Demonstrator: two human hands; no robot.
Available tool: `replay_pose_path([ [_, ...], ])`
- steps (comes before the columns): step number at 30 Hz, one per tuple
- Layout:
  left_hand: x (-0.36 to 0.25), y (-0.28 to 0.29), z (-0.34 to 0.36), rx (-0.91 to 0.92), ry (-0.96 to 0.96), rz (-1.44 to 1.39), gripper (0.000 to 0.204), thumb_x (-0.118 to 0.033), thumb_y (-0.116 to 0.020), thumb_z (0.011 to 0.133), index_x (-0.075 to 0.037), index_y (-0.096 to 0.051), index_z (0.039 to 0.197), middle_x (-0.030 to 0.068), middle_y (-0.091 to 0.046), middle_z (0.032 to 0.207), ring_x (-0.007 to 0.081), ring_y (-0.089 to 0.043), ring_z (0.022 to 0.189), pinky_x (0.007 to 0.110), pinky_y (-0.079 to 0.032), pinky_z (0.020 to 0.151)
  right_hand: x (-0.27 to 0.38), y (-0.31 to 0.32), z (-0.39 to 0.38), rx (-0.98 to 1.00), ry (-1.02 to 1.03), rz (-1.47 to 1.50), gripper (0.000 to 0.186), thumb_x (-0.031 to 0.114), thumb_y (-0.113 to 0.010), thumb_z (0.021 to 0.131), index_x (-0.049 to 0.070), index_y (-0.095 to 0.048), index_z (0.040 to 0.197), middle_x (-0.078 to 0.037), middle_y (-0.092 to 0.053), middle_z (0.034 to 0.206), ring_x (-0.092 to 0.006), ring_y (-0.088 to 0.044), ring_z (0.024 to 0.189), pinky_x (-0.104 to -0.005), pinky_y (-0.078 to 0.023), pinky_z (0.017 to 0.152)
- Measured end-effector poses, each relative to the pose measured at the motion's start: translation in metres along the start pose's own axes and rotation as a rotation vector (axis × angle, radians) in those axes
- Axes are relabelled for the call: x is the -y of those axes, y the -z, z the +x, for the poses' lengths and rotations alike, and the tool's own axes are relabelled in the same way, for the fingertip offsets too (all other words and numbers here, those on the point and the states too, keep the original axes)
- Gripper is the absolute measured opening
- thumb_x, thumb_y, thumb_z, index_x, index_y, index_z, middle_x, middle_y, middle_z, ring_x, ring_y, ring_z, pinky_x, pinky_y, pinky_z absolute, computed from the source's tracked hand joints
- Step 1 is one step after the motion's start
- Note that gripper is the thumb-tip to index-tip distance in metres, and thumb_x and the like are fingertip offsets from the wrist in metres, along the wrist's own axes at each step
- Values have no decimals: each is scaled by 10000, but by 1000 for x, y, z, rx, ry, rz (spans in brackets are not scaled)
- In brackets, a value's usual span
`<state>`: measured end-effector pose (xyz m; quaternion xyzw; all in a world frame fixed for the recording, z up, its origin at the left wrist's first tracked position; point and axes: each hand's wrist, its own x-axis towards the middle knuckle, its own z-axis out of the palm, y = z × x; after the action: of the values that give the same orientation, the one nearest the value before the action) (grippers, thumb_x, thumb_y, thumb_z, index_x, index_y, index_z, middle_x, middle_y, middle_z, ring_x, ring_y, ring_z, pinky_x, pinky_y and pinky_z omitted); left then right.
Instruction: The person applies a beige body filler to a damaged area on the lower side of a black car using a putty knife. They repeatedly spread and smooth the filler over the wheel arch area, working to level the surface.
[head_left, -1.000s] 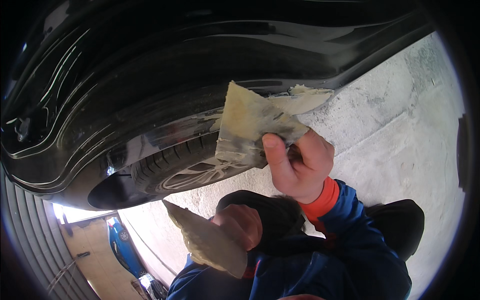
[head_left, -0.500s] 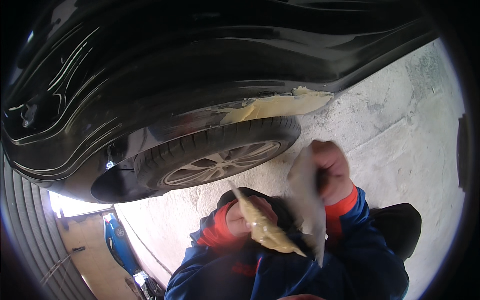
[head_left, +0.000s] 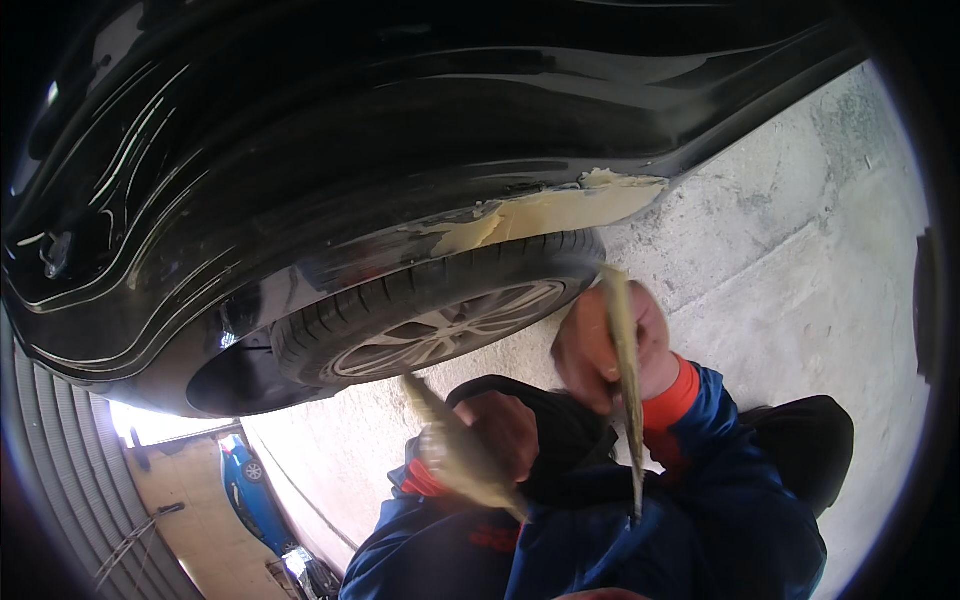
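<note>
My left hand point(head_left: 508, 432) is closed around a flat putty spreader point(head_left: 455, 450), its face smeared with pale yellow filler and blurred by motion. To the right and a little higher, my right hand point(head_left: 650, 335) grips a second spreader point(head_left: 625, 375), which shows nearly edge-on with yellowish filler along it. The two blades are apart, both below the wheel. Above my hands, a patch of beige filler point(head_left: 550, 213) with ragged edges covers part of the wheel arch of a black car point(head_left: 430, 120). Neither spreader touches the car.
The car's tire point(head_left: 390, 290) and its silver alloy rim point(head_left: 440, 335) are just ahead of my hands. Pale concrete floor point(head_left: 780, 270) stretches to the right. At lower left are a ribbed shutter point(head_left: 75, 450), a brown board point(head_left: 185, 500) and a blue car point(head_left: 250, 495).
The right hand has turned its spreader from face-on to nearly edge-on. The left spreader has shifted left, its filler-covered face now turned differently. The filler on the car looks the same.
</note>
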<state>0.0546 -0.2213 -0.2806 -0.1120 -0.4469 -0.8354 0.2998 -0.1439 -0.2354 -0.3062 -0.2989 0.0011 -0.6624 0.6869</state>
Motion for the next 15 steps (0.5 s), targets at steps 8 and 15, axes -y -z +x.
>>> replay_pose_path([
  [8, -6, -3, 8, 0, -11, -41, 229, -212, -580, 1008, -78, -668, 1172, 113, -626, 741, 181, -587, 507, 296, -509, 453, -1, 10, 8, 362, -151, -233, 363, 360, -677, 970, 0, -662, 927, -22, -651, 779, -109, -582, 701, -259, -470, 636],
  [15, -13, -8, 10, -27, -7, -27, 242, -214, -561, 1021, -90, -658, 1204, 108, -622, 752, 180, -589, 520, 289, -506, 461, 0, 17, 5, -373, 435, -980, 313, 199, -801, 865, 0, -687, 1078, -66, -716, 761, -169, -682, 607, -252, -514, 575],
])
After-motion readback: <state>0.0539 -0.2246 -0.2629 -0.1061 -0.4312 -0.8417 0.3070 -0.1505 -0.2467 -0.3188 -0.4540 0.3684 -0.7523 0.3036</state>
